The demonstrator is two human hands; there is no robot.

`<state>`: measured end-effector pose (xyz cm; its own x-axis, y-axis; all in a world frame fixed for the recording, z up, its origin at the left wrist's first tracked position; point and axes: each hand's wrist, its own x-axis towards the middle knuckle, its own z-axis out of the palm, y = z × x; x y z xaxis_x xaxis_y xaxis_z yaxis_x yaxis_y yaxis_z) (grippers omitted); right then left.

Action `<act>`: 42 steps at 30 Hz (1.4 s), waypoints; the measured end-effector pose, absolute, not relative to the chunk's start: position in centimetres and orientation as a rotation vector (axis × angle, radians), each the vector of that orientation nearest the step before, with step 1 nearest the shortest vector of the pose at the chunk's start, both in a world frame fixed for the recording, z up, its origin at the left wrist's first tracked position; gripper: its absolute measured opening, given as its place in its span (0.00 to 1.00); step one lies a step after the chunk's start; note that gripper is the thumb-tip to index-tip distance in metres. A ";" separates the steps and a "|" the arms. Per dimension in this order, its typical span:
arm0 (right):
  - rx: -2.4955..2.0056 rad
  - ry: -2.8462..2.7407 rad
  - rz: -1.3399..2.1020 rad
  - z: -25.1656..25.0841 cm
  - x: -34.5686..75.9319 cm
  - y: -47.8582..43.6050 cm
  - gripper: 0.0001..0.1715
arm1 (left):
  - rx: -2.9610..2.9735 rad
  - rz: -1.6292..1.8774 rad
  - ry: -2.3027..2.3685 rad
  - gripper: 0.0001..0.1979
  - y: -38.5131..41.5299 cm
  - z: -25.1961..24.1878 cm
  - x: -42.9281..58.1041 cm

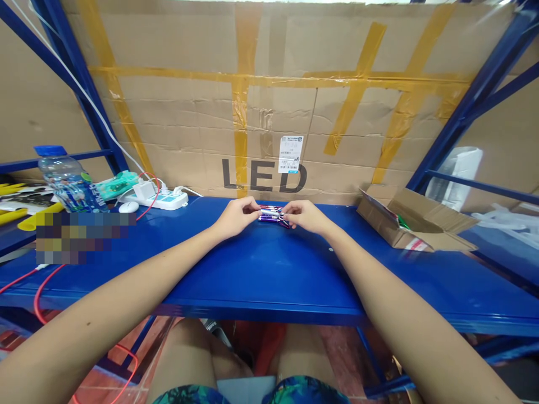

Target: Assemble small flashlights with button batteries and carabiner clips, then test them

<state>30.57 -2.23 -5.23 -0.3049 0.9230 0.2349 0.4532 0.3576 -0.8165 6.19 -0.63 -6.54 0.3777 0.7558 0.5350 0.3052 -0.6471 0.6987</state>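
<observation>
Patterned shorts (309, 390) and bare thighs (191, 348) lay nearest the head camera, below the front edge of a blue tabletop (261, 275). Both forearms stretched forward over it. Toward the back, a small cluster of slim shiny pieces (270, 214), silver, red and purple, lay between the two hands, close to the tabletop. The left hand (238, 217) had its thumb and fingertips pinched at the cluster's left end; the right hand (306, 216) had bent fingers closed at its right end. Which single piece each gripped was too small to tell.

Well to the right of the right hand stood an opened carton (381, 223). On the far left were a blue-capped bottle (69, 182), a white power strip (170, 200) and a red cable (39, 297). Behind the hands rose a large taped cardboard panel (185, 129) printed "LED", with a white label (291, 154).
</observation>
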 end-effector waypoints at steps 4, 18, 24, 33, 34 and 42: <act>-1.275 -2.063 0.656 -5.3 30.7 -2.4 0.09 | 2.169 1.192 0.904 0.07 -0.7 -6.7 6.3; -1.245 -2.271 0.380 -5.2 31.0 -2.4 0.14 | 2.161 1.164 0.920 0.07 -1.0 -6.8 6.3; -1.305 -2.084 0.587 -5.6 30.4 -2.3 0.09 | 2.174 1.179 0.921 0.08 -1.1 -6.7 6.5; -1.166 -1.665 1.032 -5.2 30.5 -2.0 0.06 | 2.073 1.215 0.928 0.07 0.1 -6.8 6.3; -1.153 -1.631 1.047 -5.2 30.6 -1.6 0.05 | 2.083 1.220 0.936 0.07 0.4 -6.8 6.3; -1.314 -1.657 0.747 -5.1 31.1 3.7 0.04 | 2.132 1.222 1.065 0.04 5.5 -5.1 8.0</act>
